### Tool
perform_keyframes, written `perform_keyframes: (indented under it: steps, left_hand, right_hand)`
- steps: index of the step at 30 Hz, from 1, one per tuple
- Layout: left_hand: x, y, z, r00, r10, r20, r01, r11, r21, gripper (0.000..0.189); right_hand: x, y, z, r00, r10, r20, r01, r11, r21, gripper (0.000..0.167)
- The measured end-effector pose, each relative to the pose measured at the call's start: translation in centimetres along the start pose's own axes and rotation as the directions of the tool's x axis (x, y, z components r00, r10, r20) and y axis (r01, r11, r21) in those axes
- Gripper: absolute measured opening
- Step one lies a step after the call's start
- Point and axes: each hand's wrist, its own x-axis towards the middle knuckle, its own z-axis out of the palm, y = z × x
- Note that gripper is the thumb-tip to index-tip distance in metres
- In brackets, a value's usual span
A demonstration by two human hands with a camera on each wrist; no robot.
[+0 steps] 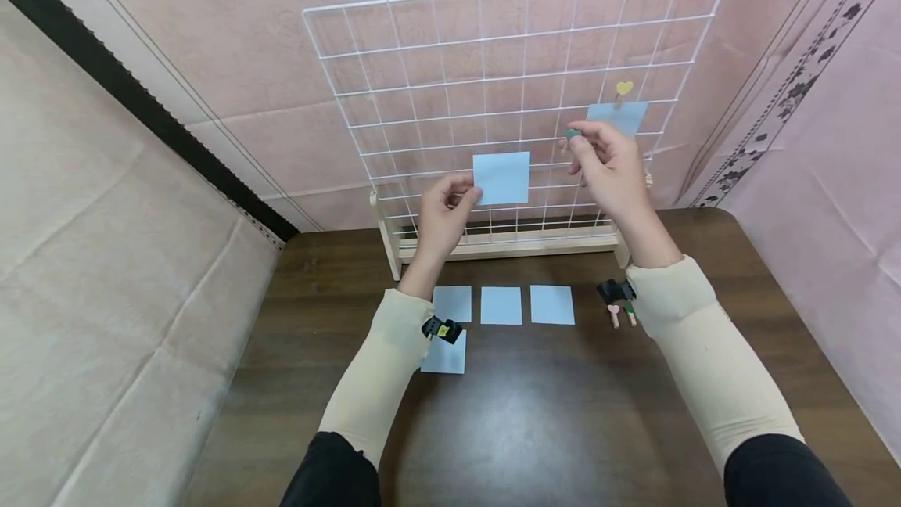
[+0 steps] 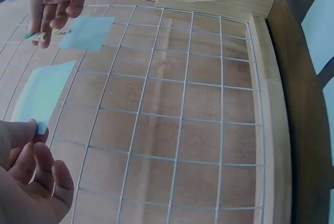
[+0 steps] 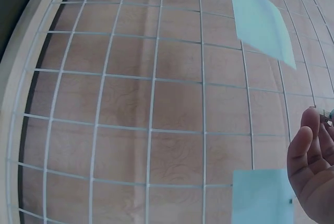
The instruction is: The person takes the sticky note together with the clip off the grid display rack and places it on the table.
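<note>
Between thumb and fingertips my left hand [image 1: 445, 213] pinches a light blue paper square [image 1: 501, 178] by its lower left corner, in front of the white wire grid [image 1: 450, 84]. My right hand [image 1: 611, 167] pinches a small wooden clothespin [image 2: 39, 36] with a green top, to the right of that paper. Behind the right hand, another blue paper [image 1: 619, 114] hangs on the grid under a clothespin with a yellow heart [image 1: 624, 88]. In the right wrist view the held paper [image 3: 261, 23] is tilted and apart from the hanging one [image 3: 262, 198].
The grid stands in a pale wooden base [image 1: 521, 247] at the back of the brown table [image 1: 528, 413]. Several blue paper squares [image 1: 501, 306] lie in front of it. A few small clothespins [image 1: 615, 314] lie by the right wrist. Pale cloth [image 1: 127, 257] hangs around.
</note>
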Motion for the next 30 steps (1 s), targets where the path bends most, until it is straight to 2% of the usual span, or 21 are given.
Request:
perform_keyframes:
  steps: [6, 14, 23, 30]
  left_hand:
    - [-1.6, -0.6, -0.1, 1.000, -0.029, 0.000, 0.029, 0.999, -0.016, 0.020]
    - [-3.5, -1.4, 0.1, 1.000, -0.024, 0.009, 0.024, 1.000, -0.014, 0.019]
    - [-5.6, -3.2, 0.2, 0.995, -0.096, 0.011, 0.096, 0.995, -0.002, 0.019]
    - [-6.6, -4.7, 0.0, 0.993, -0.118, 0.024, 0.118, 0.993, 0.018, 0.019]
  right_hand:
    - [-1.8, 0.5, -0.6, 1.000, -0.004, 0.010, 0.005, 0.999, -0.036, 0.033]
    - [-3.7, 1.5, -1.8, 1.000, -0.006, 0.021, 0.007, 0.998, -0.059, 0.033]
    - [-5.8, 3.8, -3.2, 0.999, 0.045, 0.008, -0.044, 0.995, -0.093, 0.034]
    - [-7.1, 5.8, -3.2, 0.997, 0.071, 0.025, -0.069, 0.993, -0.101, 0.035]
